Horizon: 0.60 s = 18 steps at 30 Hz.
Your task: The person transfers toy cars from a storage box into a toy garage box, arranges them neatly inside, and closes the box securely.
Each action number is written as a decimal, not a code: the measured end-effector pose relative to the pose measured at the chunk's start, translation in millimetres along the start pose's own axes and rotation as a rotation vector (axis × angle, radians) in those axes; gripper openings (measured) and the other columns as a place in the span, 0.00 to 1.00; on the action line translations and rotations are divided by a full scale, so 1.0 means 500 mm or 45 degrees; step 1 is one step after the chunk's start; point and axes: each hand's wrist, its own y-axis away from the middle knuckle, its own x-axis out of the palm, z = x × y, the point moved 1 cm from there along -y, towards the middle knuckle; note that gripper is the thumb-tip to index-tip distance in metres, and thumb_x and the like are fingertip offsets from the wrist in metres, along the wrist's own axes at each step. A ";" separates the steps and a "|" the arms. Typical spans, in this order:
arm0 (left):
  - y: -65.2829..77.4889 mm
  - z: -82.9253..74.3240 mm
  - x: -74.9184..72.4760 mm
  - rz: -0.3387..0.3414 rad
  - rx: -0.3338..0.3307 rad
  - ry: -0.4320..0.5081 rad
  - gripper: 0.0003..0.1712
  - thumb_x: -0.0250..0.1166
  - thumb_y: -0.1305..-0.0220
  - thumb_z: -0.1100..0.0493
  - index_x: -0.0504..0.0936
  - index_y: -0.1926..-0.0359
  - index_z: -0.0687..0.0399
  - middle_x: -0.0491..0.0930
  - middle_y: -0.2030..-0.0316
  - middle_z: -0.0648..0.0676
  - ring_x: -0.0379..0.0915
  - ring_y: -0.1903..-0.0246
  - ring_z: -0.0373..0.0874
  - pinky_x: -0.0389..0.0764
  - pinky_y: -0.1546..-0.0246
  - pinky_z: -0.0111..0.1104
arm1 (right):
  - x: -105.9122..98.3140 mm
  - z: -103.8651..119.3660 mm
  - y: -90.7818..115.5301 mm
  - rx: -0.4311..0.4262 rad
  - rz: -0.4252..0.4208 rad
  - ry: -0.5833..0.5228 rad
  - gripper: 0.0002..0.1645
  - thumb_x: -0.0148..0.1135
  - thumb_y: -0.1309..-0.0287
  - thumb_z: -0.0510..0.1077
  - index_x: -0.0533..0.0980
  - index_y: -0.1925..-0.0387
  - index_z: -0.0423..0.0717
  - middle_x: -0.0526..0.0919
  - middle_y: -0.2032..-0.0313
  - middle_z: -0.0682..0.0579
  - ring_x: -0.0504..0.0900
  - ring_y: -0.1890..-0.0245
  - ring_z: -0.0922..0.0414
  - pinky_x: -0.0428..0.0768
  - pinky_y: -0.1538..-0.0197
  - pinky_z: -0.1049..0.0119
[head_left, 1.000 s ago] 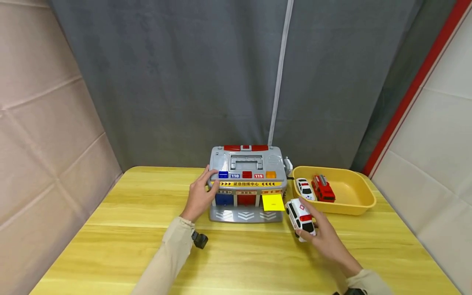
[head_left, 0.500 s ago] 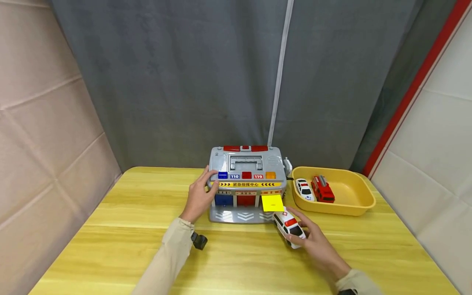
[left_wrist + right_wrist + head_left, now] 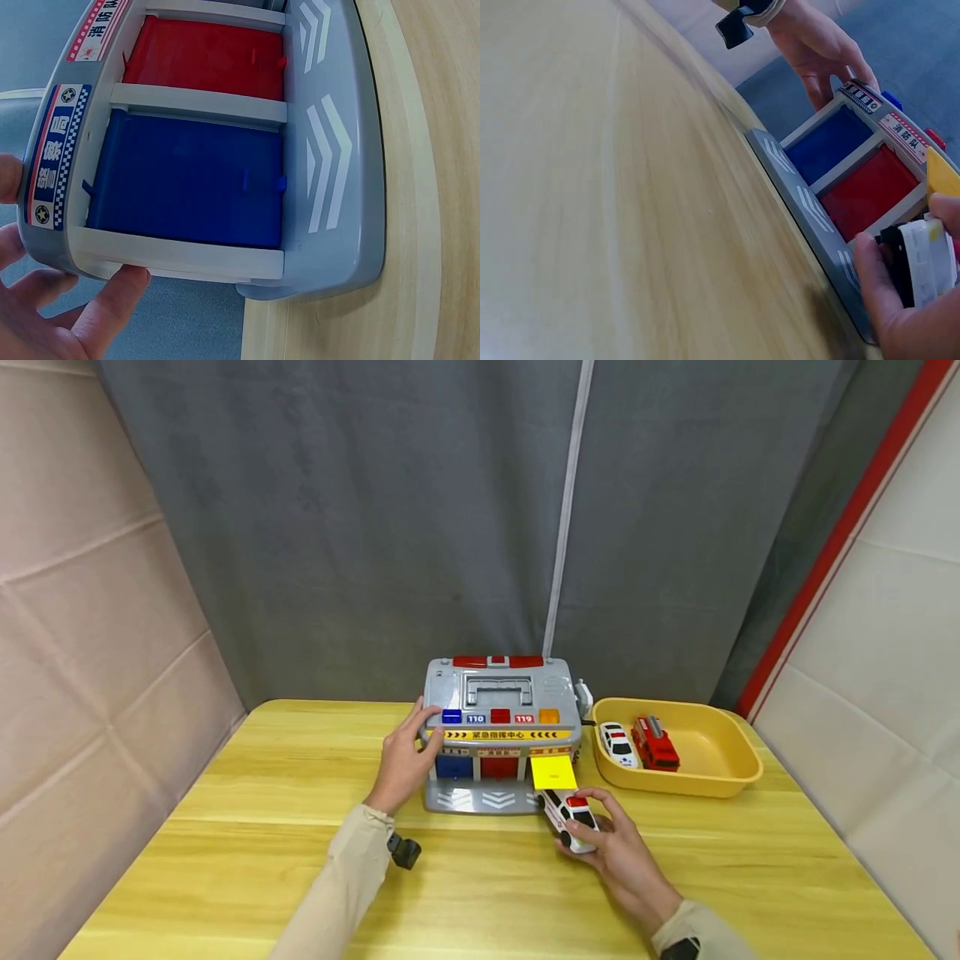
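Note:
A grey toy emergency station [image 3: 450,683] stands on the table. Its blue door [image 3: 187,180] and red door [image 3: 206,64] are down, while the yellow door [image 3: 553,773] at the right bay is swung up and outward. My left hand [image 3: 403,770] holds the station's left front corner, thumb against the side wall and fingers at the roof edge. A white toy ambulance [image 3: 564,817] is gripped by its sides in my right hand [image 3: 628,862]. Its front end lies under the raised yellow door, over the grey ramp; the door hides part of it.
Right of the station is a yellow tray [image 3: 716,747], holding a white toy police car [image 3: 618,745] and a red toy fire truck [image 3: 656,746]. A grey curtain [image 3: 360,527] hangs behind the wooden table [image 3: 465,893].
My right hand has carried the ambulance leftward from beside the tray to the right bay and turned it slightly, bringing its front under the yellow door. My left hand stays on the station.

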 end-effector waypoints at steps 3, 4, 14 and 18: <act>-0.002 0.003 -0.002 -0.003 0.009 -0.011 0.23 0.57 0.27 0.50 0.76 0.35 0.46 0.57 0.22 0.56 0.57 0.25 0.61 0.66 0.29 0.55 | 0.012 0.003 -0.011 -0.027 -0.042 -0.016 0.25 0.53 0.32 0.31 0.63 0.36 0.46 0.60 0.34 0.32 0.73 0.42 0.43 0.83 0.43 0.52; -0.002 0.003 -0.001 -0.002 0.008 -0.012 0.23 0.57 0.27 0.50 0.76 0.35 0.46 0.57 0.22 0.55 0.57 0.25 0.60 0.66 0.29 0.55 | 0.015 0.004 -0.014 -0.039 -0.049 -0.020 0.23 0.52 0.32 0.32 0.64 0.37 0.43 0.60 0.34 0.33 0.73 0.42 0.43 0.83 0.42 0.51; -0.001 0.003 0.001 -0.008 0.018 -0.011 0.22 0.57 0.27 0.49 0.76 0.35 0.45 0.57 0.22 0.54 0.57 0.25 0.60 0.73 0.34 0.53 | 0.031 0.001 -0.028 -0.123 -0.160 0.011 0.14 0.54 0.36 0.28 0.77 0.50 0.29 0.69 0.41 0.40 0.75 0.51 0.52 0.85 0.53 0.64; 0.000 0.001 0.000 -0.009 0.009 0.009 0.22 0.56 0.27 0.48 0.76 0.35 0.44 0.57 0.22 0.54 0.56 0.25 0.60 0.70 0.31 0.54 | 0.034 -0.003 -0.036 -0.100 -0.148 0.047 0.25 0.56 0.38 0.28 0.71 0.39 0.25 0.65 0.33 0.36 0.76 0.50 0.53 0.84 0.53 0.69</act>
